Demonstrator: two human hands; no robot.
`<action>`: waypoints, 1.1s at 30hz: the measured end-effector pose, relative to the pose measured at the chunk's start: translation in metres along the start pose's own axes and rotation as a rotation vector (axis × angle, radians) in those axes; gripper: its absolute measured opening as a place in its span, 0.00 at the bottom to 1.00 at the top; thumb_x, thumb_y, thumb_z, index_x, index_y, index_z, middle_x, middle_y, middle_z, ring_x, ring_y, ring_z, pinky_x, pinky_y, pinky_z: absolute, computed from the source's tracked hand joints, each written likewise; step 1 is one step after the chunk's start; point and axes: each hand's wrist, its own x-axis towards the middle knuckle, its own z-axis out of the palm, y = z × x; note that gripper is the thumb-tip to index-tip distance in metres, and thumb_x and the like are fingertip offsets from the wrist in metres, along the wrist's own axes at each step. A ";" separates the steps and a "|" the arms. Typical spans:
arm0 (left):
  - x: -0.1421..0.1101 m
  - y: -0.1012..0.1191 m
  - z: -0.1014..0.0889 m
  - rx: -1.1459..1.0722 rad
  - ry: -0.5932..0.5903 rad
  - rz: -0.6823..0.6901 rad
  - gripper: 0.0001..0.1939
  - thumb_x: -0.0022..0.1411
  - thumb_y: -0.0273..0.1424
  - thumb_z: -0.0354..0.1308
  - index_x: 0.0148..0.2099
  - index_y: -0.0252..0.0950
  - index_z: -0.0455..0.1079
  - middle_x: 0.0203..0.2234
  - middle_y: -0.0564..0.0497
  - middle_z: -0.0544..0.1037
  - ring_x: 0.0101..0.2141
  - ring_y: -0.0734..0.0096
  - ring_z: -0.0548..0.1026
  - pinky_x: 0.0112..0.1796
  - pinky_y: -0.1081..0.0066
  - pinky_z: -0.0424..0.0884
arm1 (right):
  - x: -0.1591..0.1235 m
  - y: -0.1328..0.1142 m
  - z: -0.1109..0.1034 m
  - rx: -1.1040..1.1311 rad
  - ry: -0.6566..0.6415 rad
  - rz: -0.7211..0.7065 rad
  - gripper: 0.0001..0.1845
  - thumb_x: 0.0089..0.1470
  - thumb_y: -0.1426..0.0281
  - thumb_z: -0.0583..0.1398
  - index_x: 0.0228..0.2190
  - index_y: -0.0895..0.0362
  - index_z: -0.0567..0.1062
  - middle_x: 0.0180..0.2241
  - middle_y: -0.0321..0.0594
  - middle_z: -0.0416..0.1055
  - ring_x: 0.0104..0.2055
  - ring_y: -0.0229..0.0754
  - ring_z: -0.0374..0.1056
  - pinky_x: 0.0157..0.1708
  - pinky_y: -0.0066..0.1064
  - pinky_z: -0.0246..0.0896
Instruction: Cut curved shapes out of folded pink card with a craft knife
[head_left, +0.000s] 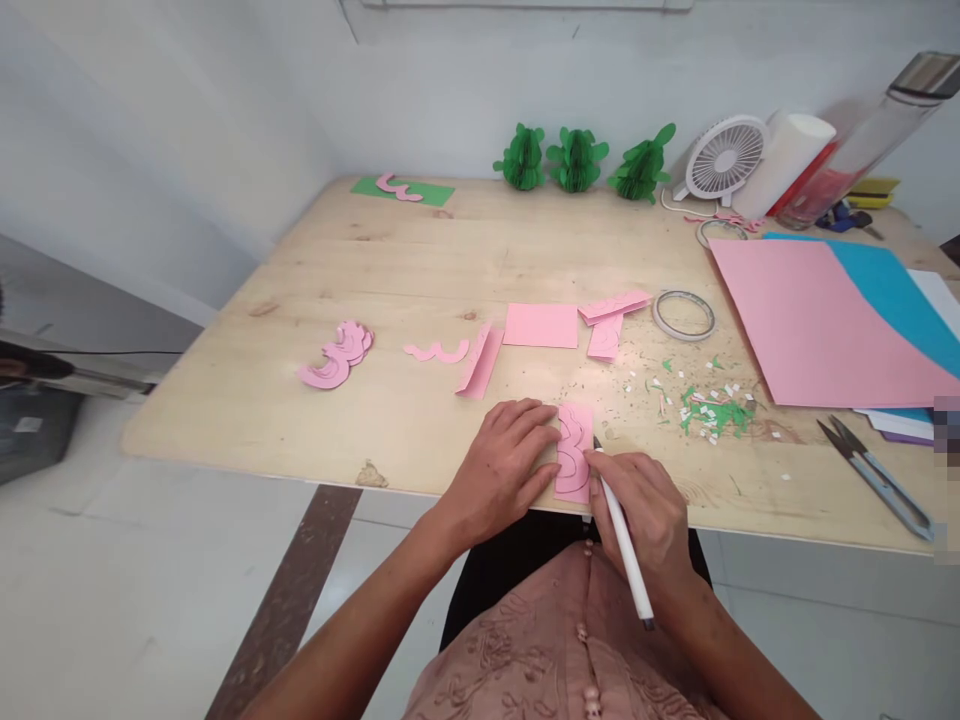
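Note:
A small pink paper rectangle (574, 470) lies at the table's front edge, with a dark wavy double outline drawn on it. My left hand (506, 460) rests on the table, open, its fingertips touching the paper's left edge. In my right hand (649, 505) is a white pen (628, 550), gripped with its dark tip near the paper's right edge. Above the paper are a plain pink rectangle (541, 326), a folded pink piece (481, 362), more folded pink pieces with drawn lines (606, 338) and a wavy pink cutout (437, 350).
Stacked pink cutouts (341, 355) lie left. Paper scraps (718, 412), a tape roll (684, 316), thread snips (877, 480) and large coloured sheets (817, 320) lie right. Green paper figures (576, 160), a white fan (725, 160) and a tilted bottle (862, 150) stand at the back.

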 end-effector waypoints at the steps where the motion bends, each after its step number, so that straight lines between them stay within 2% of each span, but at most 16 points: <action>1: 0.001 0.001 0.001 -0.003 0.020 -0.014 0.08 0.64 0.30 0.54 0.46 0.38 0.68 0.52 0.44 0.73 0.55 0.57 0.67 0.55 0.53 0.63 | 0.000 0.000 0.000 0.000 0.004 0.001 0.19 0.55 0.80 0.56 0.49 0.58 0.73 0.33 0.43 0.77 0.35 0.45 0.70 0.35 0.37 0.66; 6: 0.004 0.011 0.004 -0.008 0.082 -0.102 0.05 0.62 0.27 0.55 0.41 0.38 0.68 0.44 0.46 0.73 0.48 0.59 0.70 0.49 0.57 0.68 | 0.001 -0.001 0.000 0.000 0.019 -0.012 0.21 0.55 0.81 0.56 0.50 0.58 0.71 0.32 0.43 0.76 0.34 0.45 0.70 0.34 0.37 0.66; 12: 0.007 0.021 0.008 -0.026 0.147 -0.215 0.04 0.60 0.24 0.56 0.36 0.38 0.68 0.41 0.48 0.72 0.45 0.61 0.70 0.48 0.57 0.68 | 0.002 -0.002 0.000 0.013 0.031 -0.007 0.21 0.56 0.80 0.56 0.51 0.57 0.72 0.32 0.42 0.77 0.34 0.45 0.71 0.34 0.37 0.67; 25: 0.006 0.028 0.011 -0.055 0.192 -0.272 0.06 0.60 0.23 0.55 0.35 0.39 0.68 0.39 0.49 0.73 0.45 0.62 0.70 0.48 0.57 0.67 | 0.000 -0.003 0.001 0.019 0.030 0.004 0.21 0.56 0.80 0.56 0.52 0.57 0.71 0.32 0.43 0.77 0.35 0.45 0.72 0.35 0.38 0.67; 33: 0.003 0.026 0.016 -0.094 0.234 -0.264 0.06 0.61 0.23 0.55 0.33 0.39 0.67 0.39 0.50 0.74 0.47 0.62 0.70 0.51 0.55 0.65 | 0.000 -0.004 0.000 0.082 0.061 0.082 0.18 0.57 0.80 0.56 0.49 0.58 0.71 0.35 0.45 0.77 0.36 0.45 0.72 0.36 0.38 0.68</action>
